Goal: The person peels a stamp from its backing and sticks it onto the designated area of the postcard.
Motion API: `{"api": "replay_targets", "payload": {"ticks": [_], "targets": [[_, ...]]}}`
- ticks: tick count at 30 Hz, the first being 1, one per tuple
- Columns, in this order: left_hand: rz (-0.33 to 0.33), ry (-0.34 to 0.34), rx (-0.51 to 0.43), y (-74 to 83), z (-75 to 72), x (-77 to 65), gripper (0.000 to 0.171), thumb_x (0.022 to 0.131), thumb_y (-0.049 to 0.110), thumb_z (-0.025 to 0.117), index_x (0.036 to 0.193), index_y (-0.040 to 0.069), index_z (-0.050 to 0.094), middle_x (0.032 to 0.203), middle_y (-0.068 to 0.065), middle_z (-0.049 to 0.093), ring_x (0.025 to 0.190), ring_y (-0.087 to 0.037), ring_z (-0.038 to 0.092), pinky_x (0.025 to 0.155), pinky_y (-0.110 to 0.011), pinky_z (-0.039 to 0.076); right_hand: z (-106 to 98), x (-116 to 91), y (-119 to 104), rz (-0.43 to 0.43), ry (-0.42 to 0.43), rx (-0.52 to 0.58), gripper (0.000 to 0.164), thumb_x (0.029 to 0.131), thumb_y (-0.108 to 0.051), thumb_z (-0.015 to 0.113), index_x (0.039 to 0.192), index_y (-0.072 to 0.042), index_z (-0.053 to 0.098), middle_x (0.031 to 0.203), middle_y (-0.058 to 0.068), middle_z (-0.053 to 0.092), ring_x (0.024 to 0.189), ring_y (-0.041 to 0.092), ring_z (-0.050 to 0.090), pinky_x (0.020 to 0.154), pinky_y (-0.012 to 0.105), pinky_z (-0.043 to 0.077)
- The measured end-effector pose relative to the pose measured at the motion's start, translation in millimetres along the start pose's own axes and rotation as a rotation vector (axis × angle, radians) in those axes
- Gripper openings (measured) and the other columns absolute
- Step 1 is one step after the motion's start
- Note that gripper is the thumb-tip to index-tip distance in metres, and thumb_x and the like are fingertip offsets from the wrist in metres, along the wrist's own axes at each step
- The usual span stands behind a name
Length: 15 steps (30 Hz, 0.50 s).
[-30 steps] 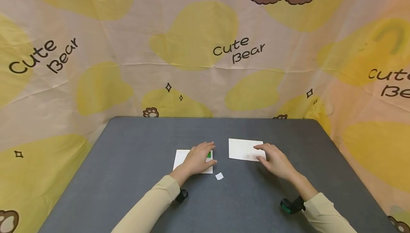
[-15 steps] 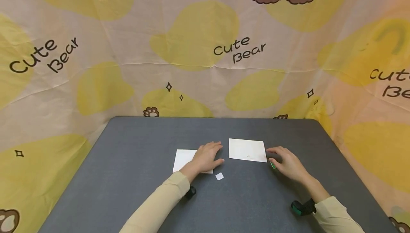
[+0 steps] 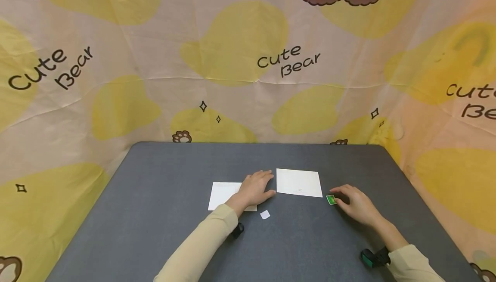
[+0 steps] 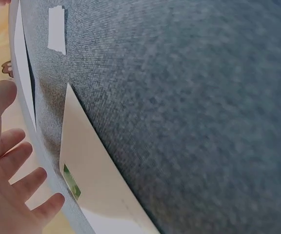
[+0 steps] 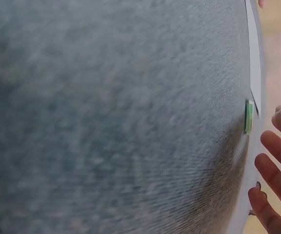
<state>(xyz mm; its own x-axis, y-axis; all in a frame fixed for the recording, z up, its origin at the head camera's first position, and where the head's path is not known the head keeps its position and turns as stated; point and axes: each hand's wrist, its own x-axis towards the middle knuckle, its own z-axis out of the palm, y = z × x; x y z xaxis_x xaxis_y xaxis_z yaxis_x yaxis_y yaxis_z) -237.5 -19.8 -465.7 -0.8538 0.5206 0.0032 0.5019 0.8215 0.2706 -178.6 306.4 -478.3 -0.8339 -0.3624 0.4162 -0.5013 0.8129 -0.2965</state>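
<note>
Both empty, loose-fingered: left hand (image 3: pixel 253 189) over left white card (image 3: pixel 222 193), right hand (image 3: pixel 357 205) by green square (image 3: pixel 330 199), lower right; likely positioning step, next probably needs fingertip pinch.

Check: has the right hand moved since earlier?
Yes: in the head view, the right hand moved right and slightly down, away from the right white card.

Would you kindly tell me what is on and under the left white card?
On the left white card, the left wrist view shows a green patch near one edge; in the head view, the left hand hides it. Anything underneath is covered and cannot be seen.
</note>
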Motion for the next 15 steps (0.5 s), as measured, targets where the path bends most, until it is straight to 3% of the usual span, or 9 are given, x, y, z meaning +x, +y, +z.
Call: {"api": "replay_targets", "payload": {"ticks": [15], "targets": [[0.016,-0.034,0.045,13.1,5.2,13.9,0.058,0.089,0.045,0.054,0.138,0.014,0.044,0.146,0.0,0.037,0.135,-0.023,0.033,0.105,-0.043,0.032,1.2,-6.7,-0.3,-0.027,0.008,0.005,0.028,0.074,-0.002,0.073,0.1,-0.012,0.07,0.094,-0.001,0.064,0.085,0.019,0.06,0.069,0.039,0.049]]}}
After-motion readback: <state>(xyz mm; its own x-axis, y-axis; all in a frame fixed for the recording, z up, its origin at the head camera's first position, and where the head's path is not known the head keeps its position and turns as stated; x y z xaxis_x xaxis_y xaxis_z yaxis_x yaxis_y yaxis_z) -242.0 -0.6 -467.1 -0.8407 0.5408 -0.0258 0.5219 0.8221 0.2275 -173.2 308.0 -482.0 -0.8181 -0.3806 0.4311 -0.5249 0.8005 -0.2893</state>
